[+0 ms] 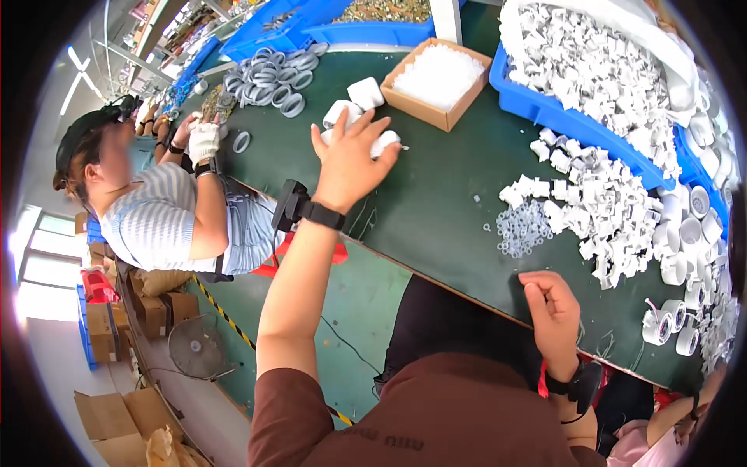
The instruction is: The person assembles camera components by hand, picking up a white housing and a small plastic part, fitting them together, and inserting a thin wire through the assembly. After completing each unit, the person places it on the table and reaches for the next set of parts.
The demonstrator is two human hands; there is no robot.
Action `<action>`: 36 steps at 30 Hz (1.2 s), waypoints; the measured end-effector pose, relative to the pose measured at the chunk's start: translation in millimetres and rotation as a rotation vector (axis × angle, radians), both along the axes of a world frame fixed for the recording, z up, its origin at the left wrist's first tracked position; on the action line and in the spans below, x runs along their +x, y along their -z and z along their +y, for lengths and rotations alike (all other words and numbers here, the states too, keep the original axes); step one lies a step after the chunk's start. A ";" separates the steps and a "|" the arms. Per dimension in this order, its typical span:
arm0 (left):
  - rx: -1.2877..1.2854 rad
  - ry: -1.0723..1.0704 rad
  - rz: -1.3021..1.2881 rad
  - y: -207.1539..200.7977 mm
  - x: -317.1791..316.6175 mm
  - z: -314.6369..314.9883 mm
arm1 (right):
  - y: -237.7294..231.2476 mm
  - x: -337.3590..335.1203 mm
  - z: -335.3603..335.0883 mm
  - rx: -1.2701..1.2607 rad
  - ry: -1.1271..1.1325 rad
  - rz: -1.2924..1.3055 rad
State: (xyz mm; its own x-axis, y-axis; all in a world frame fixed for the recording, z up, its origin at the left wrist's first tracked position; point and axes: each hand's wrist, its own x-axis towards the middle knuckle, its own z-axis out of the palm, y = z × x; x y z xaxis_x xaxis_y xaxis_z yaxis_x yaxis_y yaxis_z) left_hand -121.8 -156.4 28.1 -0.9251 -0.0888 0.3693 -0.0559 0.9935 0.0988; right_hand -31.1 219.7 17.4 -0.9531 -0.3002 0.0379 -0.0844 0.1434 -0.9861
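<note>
In the head view, the left hand (352,167) reaches to the upper middle of the frame, fingers spread wide over rounded white plastic caps (366,93) on the green surface (443,206); whether it grips one cannot be told. The right hand (554,317), at lower right, is loosely curled near the surface's edge; its palm is hidden, so its hold is unclear. Just above it lie small translucent rings (523,231), with white plastic fittings (618,206) to their right. A cardboard box (416,107) stands beside the caps at upper middle.
</note>
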 end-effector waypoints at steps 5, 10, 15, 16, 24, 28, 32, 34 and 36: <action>0.108 -0.169 0.060 20.2 -52.4 -63.5 | 5.4 -2.1 -0.5 0.063 -0.018 0.092; 0.025 -0.168 0.261 15.8 -77.8 -55.8 | 1.2 -3.9 -3.3 0.066 -0.024 0.150; 0.032 0.295 0.219 -4.4 -68.5 13.8 | 4.5 -6.8 -0.1 -0.006 0.007 0.107; 0.058 0.334 0.219 -8.8 -66.4 22.4 | 4.3 -7.1 -0.1 0.007 -0.004 0.130; 0.380 0.459 0.198 2.6 -77.5 64.2 | -0.9 -1.4 -5.5 0.061 0.010 0.226; 0.403 0.408 0.190 2.5 -72.1 95.4 | -3.2 1.7 -4.6 0.070 0.013 0.231; 0.407 0.437 0.221 18.6 -79.8 91.8 | 4.3 1.5 -4.7 0.057 0.014 0.244; 0.389 0.494 0.254 27.4 -83.3 92.2 | 1.3 0.8 0.6 0.081 0.070 0.247; 0.369 0.546 0.284 26.4 -77.5 96.4 | -6.9 -4.0 11.8 0.003 0.078 0.256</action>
